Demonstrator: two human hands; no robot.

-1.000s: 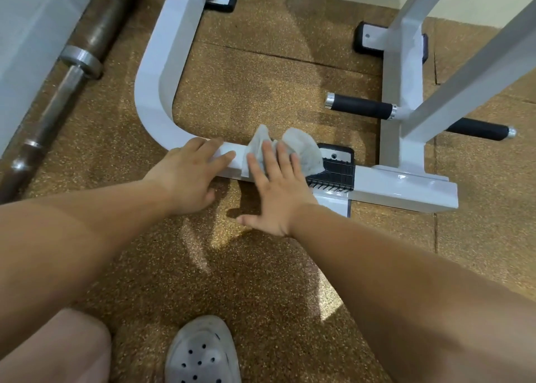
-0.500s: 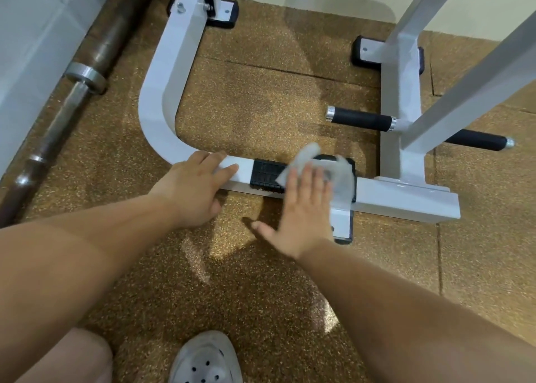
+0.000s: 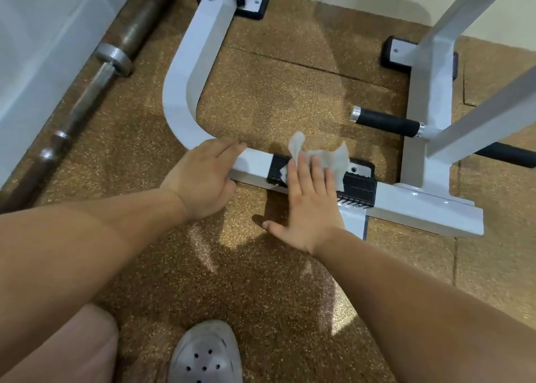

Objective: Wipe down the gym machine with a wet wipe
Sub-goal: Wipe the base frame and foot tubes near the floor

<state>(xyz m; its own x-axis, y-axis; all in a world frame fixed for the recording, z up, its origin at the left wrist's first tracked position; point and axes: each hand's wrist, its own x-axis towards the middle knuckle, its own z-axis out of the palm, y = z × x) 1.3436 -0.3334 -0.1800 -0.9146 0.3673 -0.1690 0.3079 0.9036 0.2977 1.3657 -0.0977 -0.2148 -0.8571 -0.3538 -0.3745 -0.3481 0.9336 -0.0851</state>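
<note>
Your wet wipe is limp, light and slick. It lies bunched on the black tread pad of the gym machine, so pin it under a flat hand rather than pinching it. Your right hand does so, its fingers straight and slightly spread, pressing the wipe's near edge. At 9 o'clock of the wipe, your left hand rests on the rigid white bar with fingers extended, holding nothing.

We see a barbell lying along the speckled floor's left edge beside the wall, a perforated clog at its near edge.
</note>
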